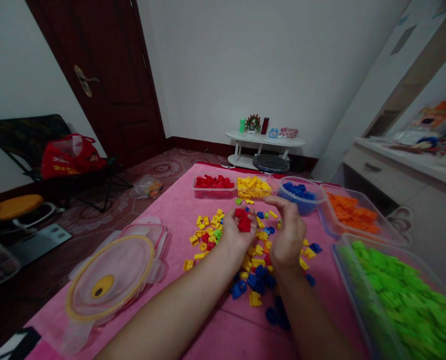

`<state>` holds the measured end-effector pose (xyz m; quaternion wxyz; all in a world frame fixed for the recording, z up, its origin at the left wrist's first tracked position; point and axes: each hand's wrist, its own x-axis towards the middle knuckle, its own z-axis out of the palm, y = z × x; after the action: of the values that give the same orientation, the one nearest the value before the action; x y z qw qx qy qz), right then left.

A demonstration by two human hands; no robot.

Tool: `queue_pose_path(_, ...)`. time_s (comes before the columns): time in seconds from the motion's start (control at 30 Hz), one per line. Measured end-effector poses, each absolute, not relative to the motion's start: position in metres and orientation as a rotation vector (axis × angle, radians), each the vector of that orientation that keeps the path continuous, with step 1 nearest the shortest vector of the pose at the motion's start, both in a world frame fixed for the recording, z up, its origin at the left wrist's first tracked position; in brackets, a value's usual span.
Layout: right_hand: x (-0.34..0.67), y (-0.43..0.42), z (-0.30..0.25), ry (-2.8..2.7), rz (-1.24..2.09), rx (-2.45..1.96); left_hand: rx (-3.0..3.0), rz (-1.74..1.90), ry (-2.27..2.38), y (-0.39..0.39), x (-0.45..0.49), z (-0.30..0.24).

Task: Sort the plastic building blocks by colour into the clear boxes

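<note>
My left hand is cupped palm-up over a pink cloth and holds several red bricks. My right hand hovers just to its right, fingers curled, thumb and forefinger reaching toward the red bricks; I cannot make out anything in it. Beneath both hands lies a scattered pile of loose bricks, yellow, blue and red, with a few green ones.
Sorted containers stand behind and to the right: red bricks, yellow, blue, orange, green. Stacked lids lie at the left. A low white table and a folding chair stand on the floor.
</note>
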<state>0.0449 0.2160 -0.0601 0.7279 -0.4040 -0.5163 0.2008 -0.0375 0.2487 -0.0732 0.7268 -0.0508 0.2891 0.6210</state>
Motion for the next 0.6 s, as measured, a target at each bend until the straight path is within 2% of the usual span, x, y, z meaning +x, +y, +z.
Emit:
queue_pose_path(0.13,0.062,0.221,-0.048,-0.935,0.431,-0.867,0.224,1.619,0.746,0.304,-0.086,-0.050)
queue_pose_path(0.2,0.068,0.222,-0.044,-0.898,0.452,-0.843,0.466,1.782,1.046,0.337,-0.111,-0.043)
queue_pose_path(0.23,0.070,0.223,-0.043,-0.886,0.462,-0.831,0.618,1.802,1.247,0.352,-0.122,-0.042)
queue_pose_path(0.33,0.072,0.223,-0.042,-0.871,0.486,-0.823,0.735,1.751,1.404,0.380,-0.144,-0.049)
queue_pose_path(0.5,0.078,0.228,-0.046,-0.973,0.552,-0.911,0.995,1.635,1.480,0.373,-0.145,-0.066)
queue_pose_path(0.6,0.094,0.232,-0.050,-1.268,0.651,-1.108,1.198,1.570,1.391,0.344,-0.126,-0.067)
